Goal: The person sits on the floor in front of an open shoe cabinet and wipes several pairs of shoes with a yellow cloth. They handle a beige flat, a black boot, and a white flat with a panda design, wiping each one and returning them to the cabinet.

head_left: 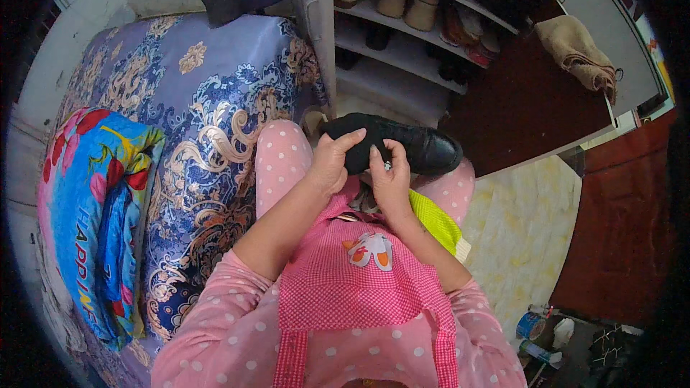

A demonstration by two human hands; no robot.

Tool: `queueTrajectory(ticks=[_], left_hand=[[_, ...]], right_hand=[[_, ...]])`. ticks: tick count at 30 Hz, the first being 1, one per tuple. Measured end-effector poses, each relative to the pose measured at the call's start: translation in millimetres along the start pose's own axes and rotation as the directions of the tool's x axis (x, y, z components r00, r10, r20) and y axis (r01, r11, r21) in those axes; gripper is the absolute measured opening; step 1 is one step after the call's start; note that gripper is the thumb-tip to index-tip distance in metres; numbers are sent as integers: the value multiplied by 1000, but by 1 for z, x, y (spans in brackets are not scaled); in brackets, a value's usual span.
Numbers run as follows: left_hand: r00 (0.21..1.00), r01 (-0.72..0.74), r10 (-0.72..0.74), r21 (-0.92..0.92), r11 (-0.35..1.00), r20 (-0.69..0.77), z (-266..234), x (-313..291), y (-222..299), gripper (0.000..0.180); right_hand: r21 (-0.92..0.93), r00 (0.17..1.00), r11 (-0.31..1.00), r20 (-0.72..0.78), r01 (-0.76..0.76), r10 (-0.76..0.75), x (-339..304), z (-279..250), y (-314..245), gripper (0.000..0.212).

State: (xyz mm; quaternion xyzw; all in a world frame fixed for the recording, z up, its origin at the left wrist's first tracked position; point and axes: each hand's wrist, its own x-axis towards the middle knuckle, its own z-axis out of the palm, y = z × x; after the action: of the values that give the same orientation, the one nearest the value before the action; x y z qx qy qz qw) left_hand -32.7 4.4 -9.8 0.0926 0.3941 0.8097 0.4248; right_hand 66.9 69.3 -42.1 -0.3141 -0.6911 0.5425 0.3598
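A black shoe [435,149] lies crosswise over my lap, its glossy toe pointing right. At its left end is a matte black piece [365,149]; I cannot tell whether it is a soft part of the shoe or a separate cloth. My left hand [333,163] grips that end, thumb stretched across the top and the other fingers hidden underneath. Close beside it, my right hand [390,181] pinches at the near edge of the matte piece, with its fingertips against the black material. A lime-green knitted cloth [435,219] rests under my right forearm.
A bed with a blue patterned cover [215,100] fills the left, with a folded colourful blanket [100,223] on it. Ahead is an open shoe cabinet [402,57] holding several shoes. A beige cloth [575,50] hangs over its dark door [517,111]. Small items [532,327] lie lower right.
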Motion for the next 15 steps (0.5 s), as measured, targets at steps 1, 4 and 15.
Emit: queueTrajectory(ticks=[1,4,15], left_hand=[[1000,-11,11,-17,1000,13,0,-1,-1,18],[995,68,-70,34,997,76,3,-1,0,23],[950,108,-139,-123,987,-280,17,10,-22,44]], right_hand=[[9,997,998,-40,61,-61,-1,3,4,24],[-178,987,974,-63,138,-151,16,-2,10,23],[-18,1000,1000,-30,8,-9,41,4,13,42]])
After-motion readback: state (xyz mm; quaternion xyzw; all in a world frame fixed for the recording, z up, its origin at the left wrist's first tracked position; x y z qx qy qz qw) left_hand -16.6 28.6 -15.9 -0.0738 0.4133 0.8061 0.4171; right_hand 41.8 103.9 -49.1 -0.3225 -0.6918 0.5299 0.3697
